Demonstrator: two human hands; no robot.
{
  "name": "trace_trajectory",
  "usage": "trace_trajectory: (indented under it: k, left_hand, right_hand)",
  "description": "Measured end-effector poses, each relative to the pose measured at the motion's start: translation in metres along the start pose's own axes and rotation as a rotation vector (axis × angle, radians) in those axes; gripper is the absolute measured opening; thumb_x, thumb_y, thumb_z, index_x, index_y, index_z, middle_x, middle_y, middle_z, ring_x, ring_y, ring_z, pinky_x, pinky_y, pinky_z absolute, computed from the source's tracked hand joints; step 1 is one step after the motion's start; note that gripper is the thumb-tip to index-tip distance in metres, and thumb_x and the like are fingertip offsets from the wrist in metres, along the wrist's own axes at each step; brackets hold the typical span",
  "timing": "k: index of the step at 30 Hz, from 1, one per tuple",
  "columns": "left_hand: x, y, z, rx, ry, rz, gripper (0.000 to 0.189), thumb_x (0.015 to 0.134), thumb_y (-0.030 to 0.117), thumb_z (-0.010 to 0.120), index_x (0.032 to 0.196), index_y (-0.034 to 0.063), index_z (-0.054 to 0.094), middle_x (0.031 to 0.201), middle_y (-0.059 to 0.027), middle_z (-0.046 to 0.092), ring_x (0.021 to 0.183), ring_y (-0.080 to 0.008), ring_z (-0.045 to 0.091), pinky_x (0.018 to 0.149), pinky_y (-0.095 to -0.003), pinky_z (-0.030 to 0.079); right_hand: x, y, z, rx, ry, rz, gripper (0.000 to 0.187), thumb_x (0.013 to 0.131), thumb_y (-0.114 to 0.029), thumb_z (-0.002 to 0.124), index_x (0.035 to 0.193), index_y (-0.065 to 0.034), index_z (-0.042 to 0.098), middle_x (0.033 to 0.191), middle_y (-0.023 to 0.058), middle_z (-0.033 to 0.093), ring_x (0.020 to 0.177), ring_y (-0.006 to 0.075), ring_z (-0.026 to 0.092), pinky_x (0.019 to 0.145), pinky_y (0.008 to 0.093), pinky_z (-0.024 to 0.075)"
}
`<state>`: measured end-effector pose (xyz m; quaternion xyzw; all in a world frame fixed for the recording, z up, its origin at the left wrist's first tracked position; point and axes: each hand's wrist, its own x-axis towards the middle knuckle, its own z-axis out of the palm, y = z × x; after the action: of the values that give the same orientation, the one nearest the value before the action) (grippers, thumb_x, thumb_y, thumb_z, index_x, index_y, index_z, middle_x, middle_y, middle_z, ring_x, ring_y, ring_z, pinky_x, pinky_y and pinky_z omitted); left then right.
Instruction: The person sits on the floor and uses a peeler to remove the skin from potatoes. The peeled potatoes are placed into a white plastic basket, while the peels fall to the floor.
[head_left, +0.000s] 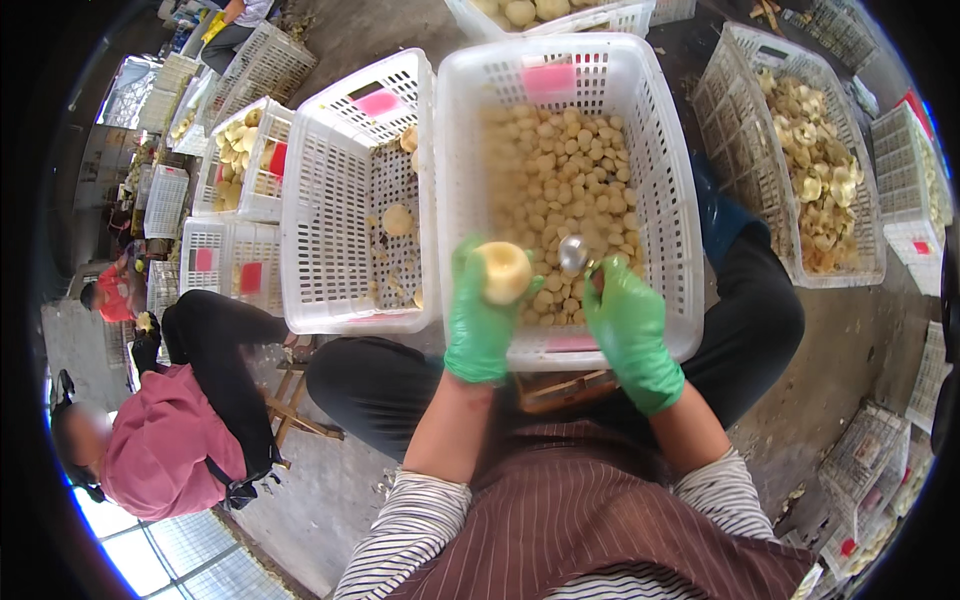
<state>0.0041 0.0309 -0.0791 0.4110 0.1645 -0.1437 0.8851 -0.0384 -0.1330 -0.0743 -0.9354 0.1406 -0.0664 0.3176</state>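
Note:
My left hand (486, 315), in a green glove, holds a pale, round, peeled fruit or vegetable (504, 273) with a hollow in its upper face. In my right hand (626, 322), gloved the same way, is a metal scoop with a round, shiny bowl (574, 253), a little to the right of the held piece and apart from it. Both hands are over the near part of a white plastic crate (679, 225). Many small, pale, rounded pieces (581, 157) cover its bottom. What exactly the produce is, I cannot tell.
Left of it stands another white crate (322, 187) with a few round pieces (397, 220) and scraps. A crate of hollowed pale pieces (821, 180) stands at right. A co-worker in a pink top (172, 450) sits at lower left beside a wooden stool (300, 420). More crates stand around.

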Motion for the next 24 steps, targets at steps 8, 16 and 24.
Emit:
trace_trajectory:
  k: [8, 16, 24]
  left_hand:
    - [-0.002, 0.007, -0.001, 0.011, 0.006, 0.039, 0.039, 0.095, 0.036, 0.059, 0.125, 0.0116, 0.055, 0.116, -0.0059, 0.058, 0.107, -0.0231, 0.059, 0.092, -0.0412, 0.052]
    - [-0.004, 0.013, -0.003, 0.071, -0.053, 0.023, 0.051, 0.095, 0.040, 0.058, 0.133, 0.0097, 0.045, 0.112, -0.0105, 0.057, 0.100, -0.0255, 0.062, 0.083, -0.0410, 0.055]
    - [-0.013, 0.010, 0.010, 0.087, -0.041, 0.043, 0.046, 0.096, 0.038, 0.058, 0.130, 0.0094, 0.046, 0.108, -0.0091, 0.059, 0.094, -0.0225, 0.062, 0.077, -0.0349, 0.056]
  right_hand:
    - [-0.013, 0.002, 0.012, 0.224, 0.131, -0.382, 0.015, 0.078, -0.008, 0.066, 0.090, -0.0076, 0.058, 0.072, 0.0098, 0.062, 0.061, 0.0292, 0.062, 0.053, 0.0388, 0.0493]
    - [-0.018, -0.003, 0.004, 0.205, 0.027, -0.308, 0.017, 0.080, -0.009, 0.066, 0.096, -0.0091, 0.061, 0.075, 0.0082, 0.065, 0.062, 0.0295, 0.064, 0.055, 0.0391, 0.0521]
    - [-0.028, -0.023, 0.016, 0.355, -0.166, -0.236, 0.013, 0.084, -0.007, 0.064, 0.094, -0.0038, 0.056, 0.072, 0.0129, 0.064, 0.067, 0.0339, 0.065, 0.058, 0.0399, 0.0507]
